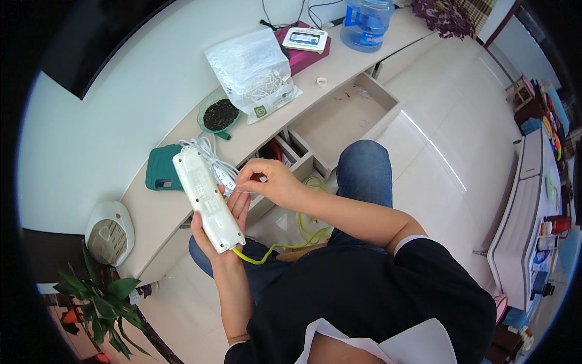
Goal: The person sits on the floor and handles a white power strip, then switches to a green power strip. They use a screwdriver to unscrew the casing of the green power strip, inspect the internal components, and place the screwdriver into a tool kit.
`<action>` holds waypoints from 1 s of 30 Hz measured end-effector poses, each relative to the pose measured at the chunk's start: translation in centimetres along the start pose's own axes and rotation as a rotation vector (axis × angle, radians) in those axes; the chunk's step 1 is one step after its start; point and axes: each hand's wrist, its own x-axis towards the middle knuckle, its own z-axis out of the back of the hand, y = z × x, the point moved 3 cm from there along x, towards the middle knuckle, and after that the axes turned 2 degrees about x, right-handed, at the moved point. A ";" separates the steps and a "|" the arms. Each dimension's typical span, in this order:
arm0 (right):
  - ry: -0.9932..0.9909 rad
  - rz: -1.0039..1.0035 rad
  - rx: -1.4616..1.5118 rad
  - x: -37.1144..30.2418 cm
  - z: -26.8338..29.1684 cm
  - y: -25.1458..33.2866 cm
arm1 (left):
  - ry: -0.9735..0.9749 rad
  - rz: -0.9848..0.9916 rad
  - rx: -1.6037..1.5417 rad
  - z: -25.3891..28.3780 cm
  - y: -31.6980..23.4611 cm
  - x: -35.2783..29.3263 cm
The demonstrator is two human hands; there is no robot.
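Observation:
My left hand [205, 236] is wrapped round a long white power strip [208, 200], holding it tilted with its back, dotted with screw holes, turned up. A yellow-green cord [258, 261] leaves the strip's near end and loops down across my lap. Just right of the strip, my right hand [276, 182] pinches thumb and fingers together beside my left fingertips; whatever they hold is too small to make out. Behind the strip, a bundled white cable [212, 155] lies on the cabinet beside a dark green case [161, 169].
Drawers stand pulled out, including a wide one [345, 115] holding small scraps. Along the cabinet top [151, 224] are a green scoop of dark grains [220, 115], a plastic bag with white cable [251, 73], a pink box [309, 57], a water jug [367, 24] and a white appliance [110, 233].

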 end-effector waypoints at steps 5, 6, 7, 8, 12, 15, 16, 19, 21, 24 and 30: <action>0.000 0.206 -0.075 -0.8 -0.6 -0.7 | 0.052 -0.057 0.031 0.5 -0.1 0.0; -0.025 0.251 -0.148 -0.9 -0.9 -0.7 | 0.057 -0.061 0.049 0.7 0.0 0.0; -0.050 0.296 -0.220 -1.1 -1.0 -0.6 | 0.043 -0.075 0.046 0.9 0.0 0.0; -0.007 0.296 -0.219 -1.3 -1.0 -0.5 | 0.027 -0.089 0.043 1.1 0.0 0.0; 0.182 0.336 -0.251 -2.2 -1.2 -0.1 | -0.054 -0.111 0.069 1.5 -0.8 -0.1; 0.183 0.314 -0.585 -2.6 -1.3 0.3 | -0.013 -0.094 0.067 1.5 -1.3 0.1; 0.078 0.433 -0.653 -2.0 -1.0 -0.2 | 0.029 -0.068 0.049 1.7 -1.4 0.0; 0.058 -0.168 0.335 -0.3 0.5 -1.0 | 0.031 -0.033 0.063 1.3 -0.9 -0.2; -0.043 -0.179 0.518 -0.1 0.5 -1.3 | 0.020 -0.032 0.097 1.0 -0.6 -0.2; -0.084 -0.120 0.372 -0.4 0.9 -1.3 | 0.024 -0.039 0.136 1.1 -0.4 -0.1; -0.037 0.092 -0.118 -1.2 1.0 -0.8 | 0.014 -0.018 0.207 0.2 0.3 0.0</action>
